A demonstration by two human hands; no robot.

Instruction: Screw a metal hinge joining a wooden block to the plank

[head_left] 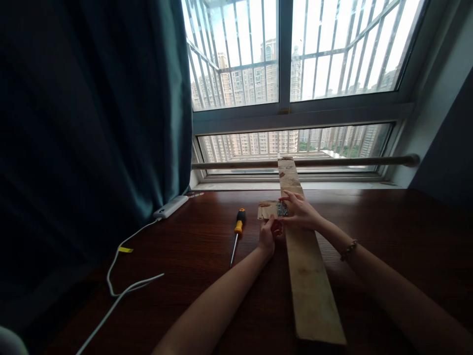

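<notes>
A long wooden board (312,281) lies lengthwise on the table, with a small wooden piece (265,210) against its left side. A small silver metal fitting (282,209), perhaps a latch or hinge, sits where the two pieces meet. My left hand (269,235) is closed at the small piece's near edge, thumb on top and other fingers curled. Thumb and fingertips of my right hand (301,212) grip the metal fitting from both sides, over the long board. Left of my hands lies a screwdriver (239,223) with a yellow and black handle, its shaft pointing toward me.
A white power strip (172,206) rests by the dark curtain (148,98) on the left. Its white cable (111,268), bearing a yellow tag (125,250), loops across the dark wooden table (185,246). Behind the table are a horizontal rail (343,161) and a barred window.
</notes>
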